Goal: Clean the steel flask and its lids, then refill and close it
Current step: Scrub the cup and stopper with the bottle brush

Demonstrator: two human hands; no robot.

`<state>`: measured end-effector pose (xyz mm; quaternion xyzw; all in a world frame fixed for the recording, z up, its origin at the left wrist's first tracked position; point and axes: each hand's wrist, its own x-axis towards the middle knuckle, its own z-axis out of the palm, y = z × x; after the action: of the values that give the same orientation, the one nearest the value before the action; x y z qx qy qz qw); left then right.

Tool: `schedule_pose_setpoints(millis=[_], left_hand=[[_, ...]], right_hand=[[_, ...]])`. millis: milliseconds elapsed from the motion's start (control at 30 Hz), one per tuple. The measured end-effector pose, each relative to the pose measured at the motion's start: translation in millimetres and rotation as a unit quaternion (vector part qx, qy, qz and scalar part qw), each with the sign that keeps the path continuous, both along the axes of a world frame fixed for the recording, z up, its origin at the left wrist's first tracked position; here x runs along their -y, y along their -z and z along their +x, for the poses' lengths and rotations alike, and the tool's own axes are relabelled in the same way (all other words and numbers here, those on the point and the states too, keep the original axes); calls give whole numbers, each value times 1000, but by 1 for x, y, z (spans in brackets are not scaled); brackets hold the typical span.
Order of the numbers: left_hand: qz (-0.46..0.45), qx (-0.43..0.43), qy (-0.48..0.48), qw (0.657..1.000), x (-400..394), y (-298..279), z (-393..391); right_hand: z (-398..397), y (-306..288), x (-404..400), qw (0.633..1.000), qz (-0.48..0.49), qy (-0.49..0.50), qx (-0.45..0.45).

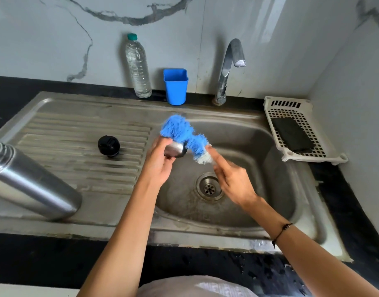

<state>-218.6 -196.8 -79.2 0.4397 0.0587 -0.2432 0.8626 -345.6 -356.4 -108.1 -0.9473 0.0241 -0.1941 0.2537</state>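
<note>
Left hand [160, 161] raised over sink [259, 211], grasping steel lid [175, 149]. Right hand [231, 179] gripping brush [184, 136], bristles against lid. Flask [32, 183] lying on drainboard, black cap [109, 146] beside. Bottle [138, 67] holding water; basket [291, 116] holding dark pad [292, 133].

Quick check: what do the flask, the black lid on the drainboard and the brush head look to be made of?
Flask: brushed steel by its silvery sheen and streaked reflections. Black lid: probably moulded plastic, slightly glossy, with ribbed edges. Brush: soft blue synthetic-looking bristles, white near the handle end; blurred, so uncertain.
</note>
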Motion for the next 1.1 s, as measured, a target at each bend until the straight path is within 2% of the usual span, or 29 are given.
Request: schedule_pose_setpoints(millis=[67,133,233,300,433,567,700,800,1000,1100], left_hand=[[60,84,45,994,-2,-2,-2],[71,116,72,988,-2,-3,-4],[22,77,44,996,0,-7,-3],[-26,39,38,998,0,-7,-2],[-59,6,63,996,-5,-11,-4],[-58,-43,5,997,-10,-14,3],[-82,-86,-38,992,-16,-1,3],[-88,-107,-49,989,-20,2,5],[-75,-87,-10,993,-27,-5,16],[-19,-12,-11,1000,-28,-7,33]], right_hand=[[3,4,6,999,20,33,-27],[3,7,11,997,46,51,-23],[-3,6,4,995,98,32,15],[-2,7,1,995,98,24,1],[4,8,5,992,101,61,-39],[1,6,-3,988,148,49,-4],[13,5,-6,986,149,51,-56],[20,3,-8,986,149,48,-62],[34,2,-20,982,181,35,-36],[40,2,-22,978,201,39,-31]])
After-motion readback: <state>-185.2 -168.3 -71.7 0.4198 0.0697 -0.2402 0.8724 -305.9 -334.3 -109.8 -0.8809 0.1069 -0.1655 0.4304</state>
